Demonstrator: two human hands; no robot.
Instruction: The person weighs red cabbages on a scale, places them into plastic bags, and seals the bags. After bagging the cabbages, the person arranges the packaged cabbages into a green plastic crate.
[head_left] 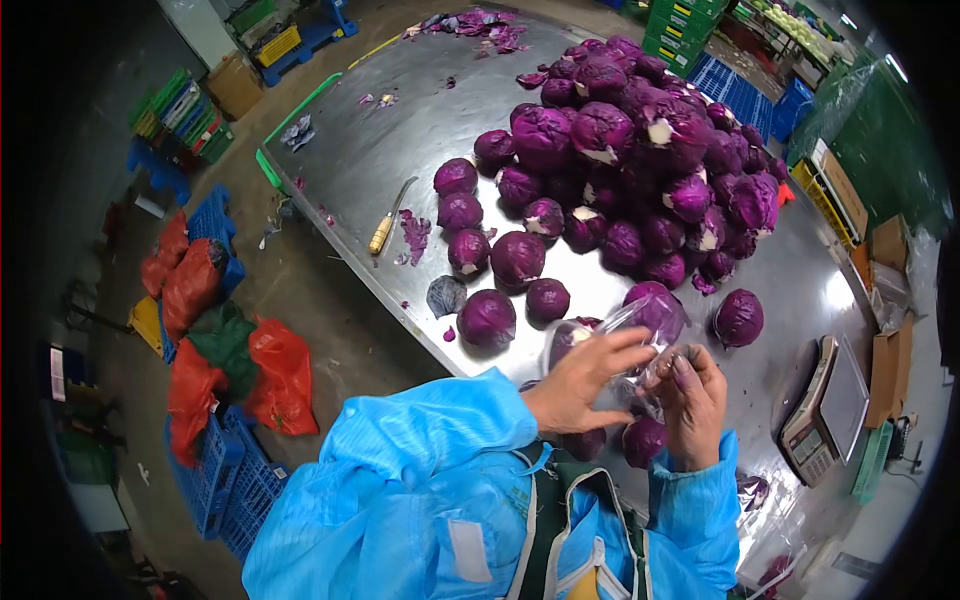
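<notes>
Cabbage in hand: one purple head [655, 306], under clear film [636, 322], at the near side of the metal table [345, 165], in front of the wearer's blue sleeves. Right hand [692, 400]: thumb and fingertips pinched on the film. Left hand [590, 378]: fingers spread beside the film, not clenched; firmness of contact cannot be told. Beyond: large cabbage heap [640, 135], several single heads to its left. Knife [391, 219], light handle, near the left table edge. Scale [822, 415] to the right.
</notes>
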